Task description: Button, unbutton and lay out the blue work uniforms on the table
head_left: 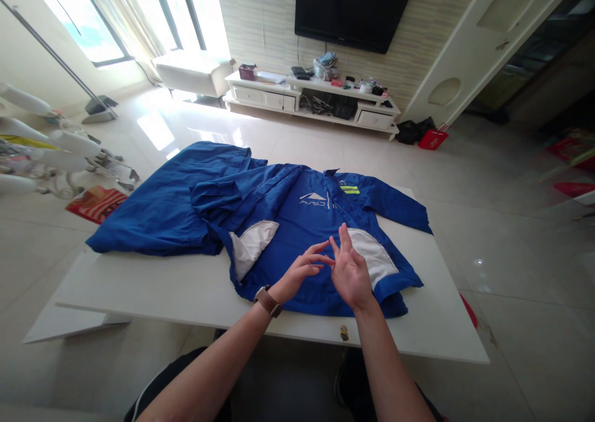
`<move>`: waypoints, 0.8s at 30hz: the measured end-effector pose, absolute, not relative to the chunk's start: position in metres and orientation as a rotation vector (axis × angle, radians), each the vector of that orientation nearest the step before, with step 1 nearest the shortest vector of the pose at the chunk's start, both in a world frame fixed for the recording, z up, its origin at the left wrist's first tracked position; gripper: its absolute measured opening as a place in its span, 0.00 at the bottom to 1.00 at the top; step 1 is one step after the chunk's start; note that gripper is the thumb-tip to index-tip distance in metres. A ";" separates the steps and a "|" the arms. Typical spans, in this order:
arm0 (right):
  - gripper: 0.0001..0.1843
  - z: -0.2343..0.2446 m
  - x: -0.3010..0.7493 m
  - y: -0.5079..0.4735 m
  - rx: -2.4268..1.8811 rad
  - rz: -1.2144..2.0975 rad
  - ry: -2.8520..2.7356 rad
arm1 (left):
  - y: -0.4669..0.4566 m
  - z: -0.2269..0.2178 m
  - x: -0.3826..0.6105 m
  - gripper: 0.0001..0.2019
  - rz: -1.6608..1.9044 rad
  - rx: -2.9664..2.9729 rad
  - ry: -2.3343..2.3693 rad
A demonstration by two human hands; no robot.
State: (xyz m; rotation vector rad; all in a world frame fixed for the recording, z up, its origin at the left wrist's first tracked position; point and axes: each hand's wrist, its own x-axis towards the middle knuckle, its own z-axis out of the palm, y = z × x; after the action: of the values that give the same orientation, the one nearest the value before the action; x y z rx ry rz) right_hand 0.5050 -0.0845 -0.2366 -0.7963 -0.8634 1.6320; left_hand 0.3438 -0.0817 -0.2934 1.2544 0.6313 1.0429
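A blue jacket (pixel 297 214) with white side panels, a white logo and a green-yellow stripe lies spread on the white table (pixel 186 289). A second blue garment (pixel 167 202) lies bunched to its left. My left hand (pixel 302 270), with a brown watch on the wrist, hovers over the jacket's lower front, fingers loosely extended and touching my right hand. My right hand (pixel 348 270) is held up beside it with fingers spread, palm facing left. Neither hand holds anything.
A small yellow sticker (pixel 344 333) sits on the table's front edge. Behind are a white TV stand (pixel 307 100) with clutter, a wall TV (pixel 353 7), a red bag (pixel 432 139) on the floor and a drying rack (pixel 51 155) at left.
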 end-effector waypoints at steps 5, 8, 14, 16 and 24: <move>0.41 -0.236 0.506 -0.085 -0.795 1.670 -0.853 | -0.084 -0.288 0.345 0.20 1.036 1.198 0.604; 0.41 -0.236 0.506 -0.085 -0.791 1.670 -0.855 | -0.086 -0.287 0.344 0.23 1.032 1.173 0.602; 0.39 -0.234 0.507 -0.085 -0.788 1.663 -0.864 | -0.086 -0.281 0.342 0.22 1.011 1.249 0.627; 0.38 -0.234 0.507 -0.086 -0.788 1.672 -0.864 | -0.085 -0.281 0.342 0.20 1.016 1.249 0.626; 0.35 -0.235 0.508 -0.084 -0.776 1.666 -0.890 | -0.083 -0.289 0.342 0.18 1.057 1.236 0.600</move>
State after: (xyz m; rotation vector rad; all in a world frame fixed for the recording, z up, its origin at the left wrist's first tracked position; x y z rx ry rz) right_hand 0.5078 -0.0843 -0.2347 -0.7762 -0.8900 1.6662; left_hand 0.3423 -0.0826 -0.2889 1.2358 0.6001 1.0573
